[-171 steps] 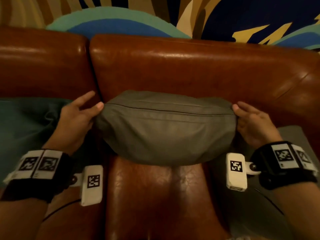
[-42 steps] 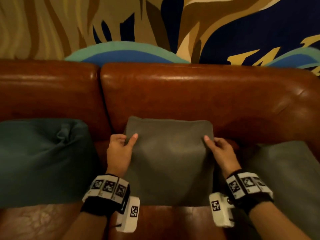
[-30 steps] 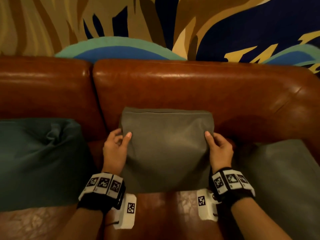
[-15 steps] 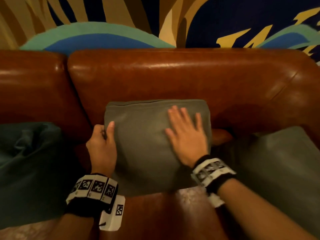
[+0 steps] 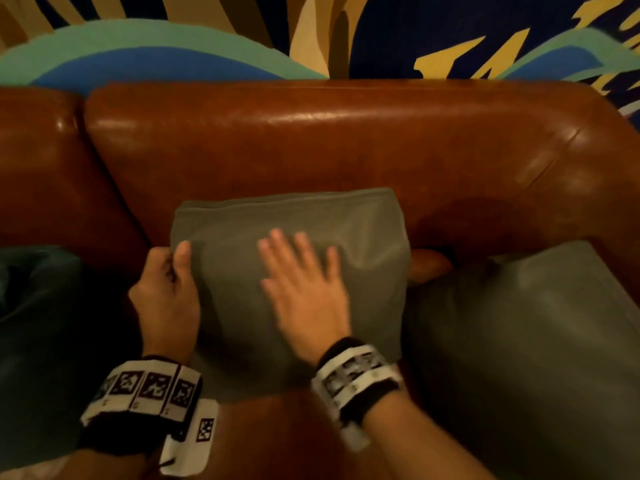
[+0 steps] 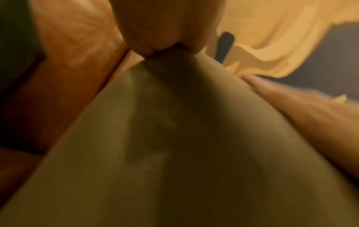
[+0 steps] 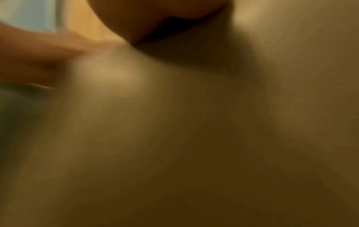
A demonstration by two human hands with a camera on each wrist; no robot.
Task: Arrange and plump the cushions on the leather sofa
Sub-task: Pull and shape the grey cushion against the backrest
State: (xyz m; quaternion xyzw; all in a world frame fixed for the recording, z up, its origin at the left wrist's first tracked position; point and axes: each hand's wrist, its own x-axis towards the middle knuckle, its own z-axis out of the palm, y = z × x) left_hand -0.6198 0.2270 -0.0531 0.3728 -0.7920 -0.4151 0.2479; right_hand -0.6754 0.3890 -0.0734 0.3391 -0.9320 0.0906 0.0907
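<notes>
While the square olive-grey fabric cushion (image 5: 363, 258) leans upright against the brown leather sofa back (image 5: 311, 140), the left hand (image 5: 166, 299) pinches its nine o'clock edge and the right hand (image 5: 304, 292) lies flat and unclenched at its centre. Pat evenly outward, bracing that edge, sparing the grey cushion (image 5: 519, 341) at three o'clock.

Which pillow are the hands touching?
The middle olive-grey cushion, propped upright against the sofa back. The dark teal cushion on the left and the grey cushion on the right go untouched.
</notes>
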